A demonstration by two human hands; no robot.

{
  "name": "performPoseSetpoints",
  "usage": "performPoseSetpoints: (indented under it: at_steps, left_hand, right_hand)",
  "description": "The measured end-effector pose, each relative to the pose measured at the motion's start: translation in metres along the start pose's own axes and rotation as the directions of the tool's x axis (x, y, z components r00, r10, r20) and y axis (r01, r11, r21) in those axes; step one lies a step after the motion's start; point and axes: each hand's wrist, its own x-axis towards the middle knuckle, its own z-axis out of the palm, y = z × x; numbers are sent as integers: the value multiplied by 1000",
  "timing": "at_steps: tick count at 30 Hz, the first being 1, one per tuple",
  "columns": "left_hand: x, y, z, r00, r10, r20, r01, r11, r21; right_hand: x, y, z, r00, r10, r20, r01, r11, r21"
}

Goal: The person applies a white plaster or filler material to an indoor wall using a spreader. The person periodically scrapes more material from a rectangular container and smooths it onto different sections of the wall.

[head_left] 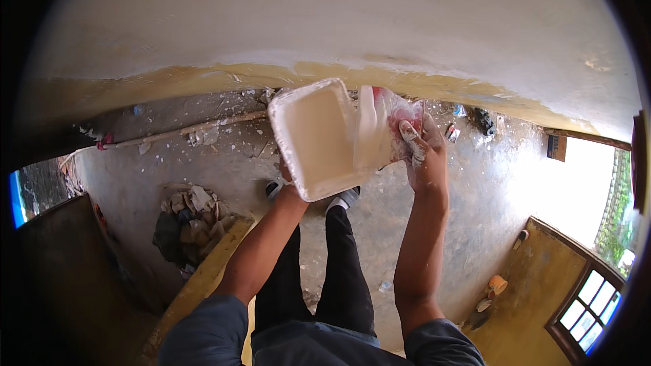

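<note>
My left hand [290, 179], mostly hidden, grips a squarish white tray [287, 151] from beneath. Smooth cream paste [317, 132] fills the tray, which is tilted a little toward the left. At its right edge, my right hand [426, 149], smeared with white, holds a flat red tool [397, 118], like a wide scraper. A thick layer of the same paste [366, 129] coats the tool's left part, over the tray's rim. My fingers and thumb are closed round the tool's right end.
A pale wall [325, 20] with a yellow lower band rises ahead. A long pole [183, 129] lies among flakes along its foot. My feet stand on grey floor [475, 210]. A rubbish heap [193, 220] lies left by a low yellow ledge [220, 244]. A bright doorway [576, 183] is right.
</note>
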Motion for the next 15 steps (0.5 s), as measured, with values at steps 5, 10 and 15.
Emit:
performPoseSetpoints:
  at_steps: [5,10,15]
  left_hand:
    - [-37,75,-24,989,149,-7,-148,986,74]
    - [-103,139,-54,952,305,-23,-295,936,193]
    - [-142,167,-63,947,322,16,-312,902,299]
  right_hand:
    - [51,68,33,991,-30,130,-49,823,566]
    - [102,157,73,973,153,175,-231,712,663]
    - [178,225,42,997,79,13,-58,603,796]
